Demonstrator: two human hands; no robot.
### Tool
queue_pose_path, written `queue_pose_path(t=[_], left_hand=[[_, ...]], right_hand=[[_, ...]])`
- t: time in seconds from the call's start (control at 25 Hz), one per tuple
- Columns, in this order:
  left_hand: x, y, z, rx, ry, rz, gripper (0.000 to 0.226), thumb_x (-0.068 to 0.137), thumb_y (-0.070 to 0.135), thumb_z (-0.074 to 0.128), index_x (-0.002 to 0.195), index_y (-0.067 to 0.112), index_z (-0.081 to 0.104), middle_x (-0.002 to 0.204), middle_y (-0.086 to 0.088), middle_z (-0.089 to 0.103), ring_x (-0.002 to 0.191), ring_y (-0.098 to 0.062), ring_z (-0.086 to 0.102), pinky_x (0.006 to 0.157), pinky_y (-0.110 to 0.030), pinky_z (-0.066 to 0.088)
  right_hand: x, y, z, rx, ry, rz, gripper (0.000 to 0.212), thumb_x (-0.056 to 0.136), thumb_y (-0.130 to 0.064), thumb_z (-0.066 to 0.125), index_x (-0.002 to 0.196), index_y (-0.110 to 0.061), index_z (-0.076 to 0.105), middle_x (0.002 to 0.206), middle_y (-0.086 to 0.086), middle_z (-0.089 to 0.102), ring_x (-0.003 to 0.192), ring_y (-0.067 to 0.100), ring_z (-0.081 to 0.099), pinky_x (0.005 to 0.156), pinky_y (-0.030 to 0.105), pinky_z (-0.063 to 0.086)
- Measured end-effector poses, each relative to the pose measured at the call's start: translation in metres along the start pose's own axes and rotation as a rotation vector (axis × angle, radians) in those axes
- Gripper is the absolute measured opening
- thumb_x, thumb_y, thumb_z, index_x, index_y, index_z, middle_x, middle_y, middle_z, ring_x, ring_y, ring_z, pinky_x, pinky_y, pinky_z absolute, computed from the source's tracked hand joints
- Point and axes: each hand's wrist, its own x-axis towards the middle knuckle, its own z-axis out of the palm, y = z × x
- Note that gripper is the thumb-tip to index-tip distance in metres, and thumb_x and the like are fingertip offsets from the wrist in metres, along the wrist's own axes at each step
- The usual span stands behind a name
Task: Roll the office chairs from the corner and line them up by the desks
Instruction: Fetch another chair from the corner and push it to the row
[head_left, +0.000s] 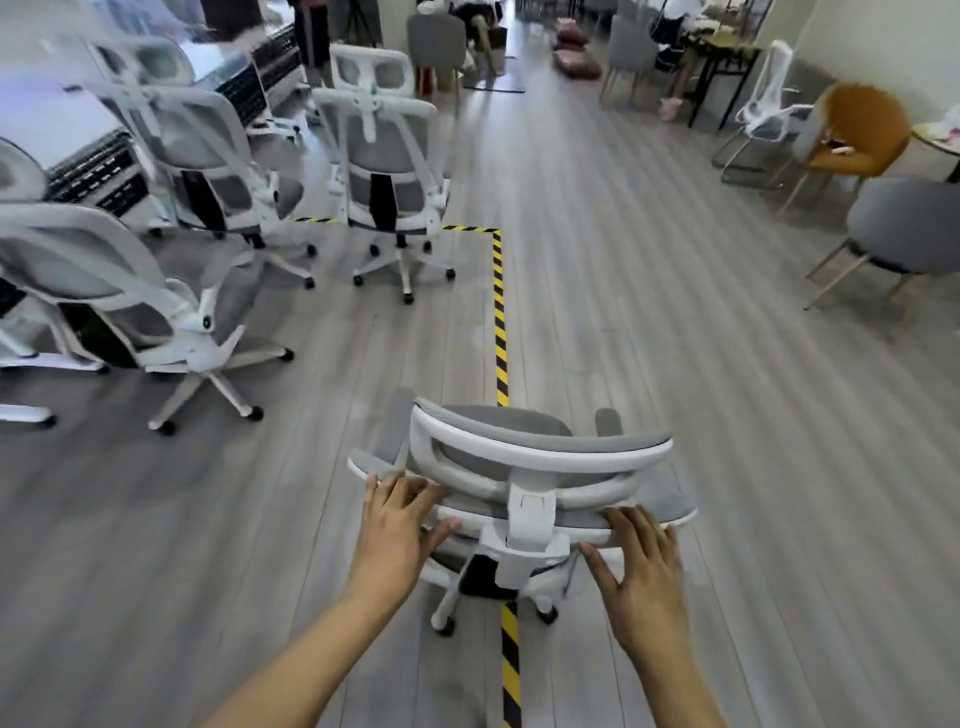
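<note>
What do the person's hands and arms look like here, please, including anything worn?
The left hand and right hand are ungloved, with no watch or band at either wrist. Both forearms are uncovered down to the frame's edge, so no sleeve shows. Rings: too blurred to tell.

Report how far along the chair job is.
Done: several white chairs stand by the desks. In hand: left hand and right hand press on the back of another chair, over the striped tape. Left: roll it into line; the corner is out of view.

From my feed: white-framed grey mesh office chair (519, 447), grey wood-plank floor (675, 364), yellow-and-black striped floor tape (500, 312), one orange padded chair (857, 135) off right.
</note>
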Motion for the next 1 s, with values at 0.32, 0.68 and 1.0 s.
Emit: queue_pose_path(t=[0.32,0.68,1.0], left_hand=[[0.141,-0.150,-0.039,-0.005,0.027,-0.154,0.043,0.087,0.065,0.055,0.116,0.036,0.068,0.113,0.008,0.061,0.113,-0.020,0.050,0.110,-0.053,0.033],[0.309,-0.275,-0.057,0.112,0.047,-0.348,0.042,0.096,0.051,0.052,0.131,0.030,0.061,0.143,-0.009,0.050,0.142,-0.031,0.034,0.117,-0.045,0.030],[0.447,-0.389,-0.075,-0.045,0.057,-0.339,0.043,0.094,0.044,0.061,0.134,0.029,0.061,0.151,-0.008,0.042,0.151,-0.027,0.017,0.119,-0.044,0.024]], right_hand=[[0.195,-0.104,0.110,0.078,0.047,-0.189,0.058,0.092,-0.063,0.049,0.132,-0.022,0.060,0.140,-0.002,0.055,0.142,0.020,0.041,0.121,0.053,0.023],[0.399,-0.217,0.212,0.091,-0.004,-0.233,0.056,0.091,-0.065,0.047,0.124,-0.023,0.063,0.132,-0.001,0.060,0.134,0.023,0.047,0.119,0.052,0.025],[0.532,-0.301,0.281,0.038,-0.023,-0.171,0.048,0.090,-0.060,0.059,0.127,-0.029,0.059,0.136,-0.004,0.057,0.136,0.021,0.044,0.121,0.049,0.024]])
